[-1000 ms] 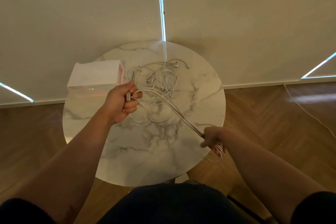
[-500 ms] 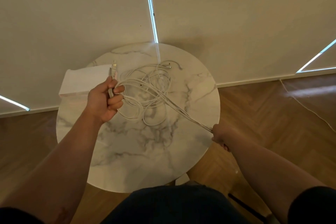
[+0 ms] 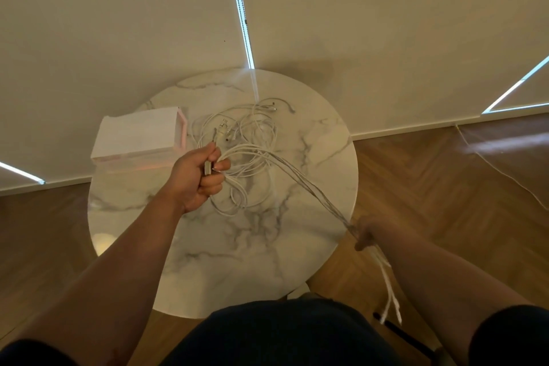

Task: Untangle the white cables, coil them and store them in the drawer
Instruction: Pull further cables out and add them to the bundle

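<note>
A tangle of white cables (image 3: 252, 140) lies on the round marble table (image 3: 225, 246), toward its back. My left hand (image 3: 199, 178) grips several cable ends and plugs above the table's middle. From it a bundle of strands (image 3: 303, 181) stretches taut to my right hand (image 3: 367, 235), which grips them just past the table's right edge. Loose cable ends (image 3: 389, 294) hang below that hand. A white drawer box with pink sides (image 3: 136, 135) stands at the table's back left.
A pale wall rises behind the table, with wooden floor on both sides. A thin cord (image 3: 505, 175) trails across the floor at the right. My dark-clothed lap (image 3: 276, 336) is at the table's near edge.
My right hand has slid along the strands toward me, so longer ends now dangle below it. My left hand has stayed over the table's middle, holding the plugs.
</note>
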Available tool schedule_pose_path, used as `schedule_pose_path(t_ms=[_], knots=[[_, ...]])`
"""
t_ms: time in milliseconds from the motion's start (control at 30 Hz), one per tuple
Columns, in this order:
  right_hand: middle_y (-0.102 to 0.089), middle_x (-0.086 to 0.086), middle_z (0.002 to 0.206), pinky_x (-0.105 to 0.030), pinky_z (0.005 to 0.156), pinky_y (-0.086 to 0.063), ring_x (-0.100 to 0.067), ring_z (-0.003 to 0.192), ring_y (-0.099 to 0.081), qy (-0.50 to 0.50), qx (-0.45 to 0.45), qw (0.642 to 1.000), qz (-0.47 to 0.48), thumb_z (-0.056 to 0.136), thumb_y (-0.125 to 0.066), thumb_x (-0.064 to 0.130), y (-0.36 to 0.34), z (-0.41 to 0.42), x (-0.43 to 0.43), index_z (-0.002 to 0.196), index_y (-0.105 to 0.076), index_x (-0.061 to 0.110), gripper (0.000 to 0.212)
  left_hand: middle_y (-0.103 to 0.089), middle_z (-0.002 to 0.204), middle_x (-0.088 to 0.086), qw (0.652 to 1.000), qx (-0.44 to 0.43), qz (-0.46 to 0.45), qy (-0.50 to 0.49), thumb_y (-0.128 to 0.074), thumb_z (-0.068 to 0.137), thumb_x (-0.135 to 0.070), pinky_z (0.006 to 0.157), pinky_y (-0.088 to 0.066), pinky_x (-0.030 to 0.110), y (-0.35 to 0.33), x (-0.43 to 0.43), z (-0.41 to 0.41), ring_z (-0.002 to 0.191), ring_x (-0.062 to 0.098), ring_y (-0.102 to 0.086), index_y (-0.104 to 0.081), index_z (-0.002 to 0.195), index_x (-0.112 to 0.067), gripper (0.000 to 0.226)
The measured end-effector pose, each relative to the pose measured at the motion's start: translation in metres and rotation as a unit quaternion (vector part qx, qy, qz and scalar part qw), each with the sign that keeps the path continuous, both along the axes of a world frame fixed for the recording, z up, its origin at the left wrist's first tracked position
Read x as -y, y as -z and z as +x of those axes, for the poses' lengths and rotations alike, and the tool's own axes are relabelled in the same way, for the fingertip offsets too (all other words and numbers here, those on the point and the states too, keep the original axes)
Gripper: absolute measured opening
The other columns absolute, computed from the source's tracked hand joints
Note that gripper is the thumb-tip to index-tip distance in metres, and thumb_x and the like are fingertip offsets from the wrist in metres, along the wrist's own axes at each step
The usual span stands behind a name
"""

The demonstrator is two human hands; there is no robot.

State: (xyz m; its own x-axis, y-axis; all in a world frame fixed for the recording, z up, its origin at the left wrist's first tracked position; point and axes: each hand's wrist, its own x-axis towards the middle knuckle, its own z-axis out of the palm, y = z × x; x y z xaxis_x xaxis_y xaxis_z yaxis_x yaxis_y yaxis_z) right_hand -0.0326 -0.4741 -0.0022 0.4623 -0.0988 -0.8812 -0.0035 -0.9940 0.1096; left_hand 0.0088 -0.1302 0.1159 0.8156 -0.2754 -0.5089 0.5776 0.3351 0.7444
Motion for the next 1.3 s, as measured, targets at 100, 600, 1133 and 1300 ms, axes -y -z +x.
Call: schedule_pose_path(t_ms=[100,600,1133,1300], knots=[[-0.048,-0.013,0.142,-0.033,0.098,-0.043,-0.028,0.127,-0.049,0.046,0.053,0.996,0.056,0.084,-0.071,0.044,0.016,0.003,-0.007,0.138,-0.042,0.006,0.072,-0.04,0.062,-0.003,1.0,0.0,0.026,-0.005,-0.036,0.1,-0.034,0.04,-0.006,0.017,0.004,-0.001,0.004,0.035,0.002,-0.012,-0.046,0.059,-0.022,0.044],[-0.068,-0.017,0.093,-0.031,0.066,-0.049,-0.033,0.086,-0.068,0.168,0.257,0.913,0.269,0.096,-0.05,0.04,0.002,0.031,-0.102,0.09,-0.064,0.006,0.037,-0.071,0.108,0.005,0.96,0.039,0.25,-0.122,-0.036,0.105,-0.024,0.036,-0.014,0.015,0.008,-0.032,0.005,0.033,0.005,-0.018,-0.042,0.074,-0.014,0.033],[-0.059,-0.014,0.12,-0.04,0.088,-0.048,-0.033,0.113,-0.059,-0.049,0.198,0.962,0.181,0.095,-0.048,0.028,0.051,0.015,-0.186,0.116,-0.054,0.015,0.025,-0.024,0.045,-0.009,0.906,-0.068,-0.023,-0.416,-0.023,0.105,-0.028,0.038,-0.014,0.021,0.084,-0.224,0.014,0.035,0.008,-0.018,-0.037,0.064,-0.024,0.043],[-0.063,-0.013,0.117,-0.035,0.084,-0.045,-0.032,0.109,-0.059,-0.029,0.209,0.955,0.206,0.094,-0.052,0.039,0.043,0.007,-0.198,0.109,-0.054,0.014,0.029,-0.024,0.042,-0.01,0.911,-0.116,0.063,-0.389,-0.021,0.105,-0.036,0.039,-0.011,0.021,0.112,-0.269,0.007,0.032,0.006,-0.019,-0.032,0.068,-0.023,0.041]])
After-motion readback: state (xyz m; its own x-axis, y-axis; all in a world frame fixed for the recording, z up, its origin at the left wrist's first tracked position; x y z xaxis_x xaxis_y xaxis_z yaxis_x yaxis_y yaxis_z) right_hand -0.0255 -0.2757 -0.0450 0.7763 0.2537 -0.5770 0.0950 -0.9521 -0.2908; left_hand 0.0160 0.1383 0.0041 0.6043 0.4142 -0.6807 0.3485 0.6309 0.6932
